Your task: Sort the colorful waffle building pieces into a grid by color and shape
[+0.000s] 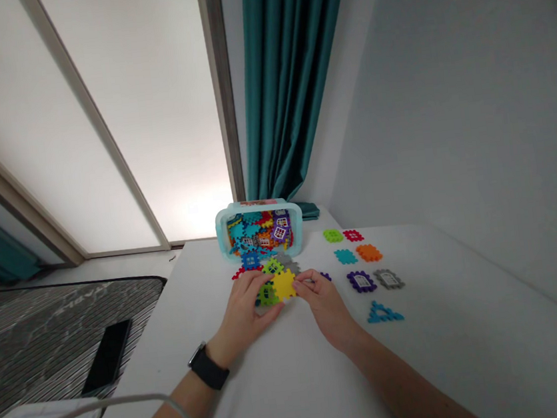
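Note:
A yellow interlocking building piece (284, 285) with notched edges is upright between my hands. My right hand (325, 301) pinches its right edge between thumb and fingers. From the left, my left hand (244, 303) curls around green window-pattern pieces (267, 295), its thumb and fingers reaching the yellow piece's left side. Whether the green and yellow pieces are joined cannot be made out. Just behind them are a blue piece (251, 260) and a grey piece (288, 262). Red and purple pieces are partly hidden by my hands.
A light-blue tub (298, 230) lies with its opening toward me, full of mixed pieces. To the right lie lime (332, 236), red (353, 235), teal (345, 256), orange (369, 253), purple (362, 281), grey (388, 279) and blue triangular (384, 311) pieces. A white cable (129, 400) crosses lower left.

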`<action>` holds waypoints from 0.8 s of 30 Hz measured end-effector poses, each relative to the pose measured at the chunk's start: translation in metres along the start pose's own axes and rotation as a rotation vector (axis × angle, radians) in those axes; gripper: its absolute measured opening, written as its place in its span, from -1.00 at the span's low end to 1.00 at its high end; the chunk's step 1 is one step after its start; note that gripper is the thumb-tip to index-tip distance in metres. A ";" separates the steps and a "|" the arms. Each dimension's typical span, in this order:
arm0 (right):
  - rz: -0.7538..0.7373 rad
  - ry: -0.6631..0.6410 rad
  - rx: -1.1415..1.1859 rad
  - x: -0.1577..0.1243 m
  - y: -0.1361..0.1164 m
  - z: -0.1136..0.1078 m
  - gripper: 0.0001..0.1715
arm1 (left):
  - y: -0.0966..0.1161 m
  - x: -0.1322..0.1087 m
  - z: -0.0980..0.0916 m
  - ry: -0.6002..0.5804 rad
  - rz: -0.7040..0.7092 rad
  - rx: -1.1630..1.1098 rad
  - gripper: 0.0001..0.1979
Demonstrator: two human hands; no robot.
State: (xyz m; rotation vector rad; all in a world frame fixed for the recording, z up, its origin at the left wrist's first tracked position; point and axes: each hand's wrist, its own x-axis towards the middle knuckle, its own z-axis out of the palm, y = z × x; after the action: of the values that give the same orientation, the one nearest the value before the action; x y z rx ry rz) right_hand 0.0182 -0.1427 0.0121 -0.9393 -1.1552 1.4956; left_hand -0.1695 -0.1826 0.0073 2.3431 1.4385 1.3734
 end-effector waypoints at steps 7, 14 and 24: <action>0.017 -0.146 -0.006 -0.005 -0.002 0.004 -0.27 | -0.005 0.003 -0.006 -0.050 0.015 -0.004 -0.54; -0.039 -0.106 0.020 -0.003 0.004 0.002 -0.53 | -0.004 0.000 -0.002 0.012 -0.001 0.050 -0.69; -0.079 0.081 0.028 -0.001 0.009 0.006 -0.49 | -0.001 0.001 0.003 0.052 0.015 0.114 -0.77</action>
State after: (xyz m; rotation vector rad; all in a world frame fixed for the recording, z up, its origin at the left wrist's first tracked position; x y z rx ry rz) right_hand 0.0103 -0.1455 0.0051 -0.9162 -1.0984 1.3947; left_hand -0.1680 -0.1804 0.0058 2.4081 1.5564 1.4011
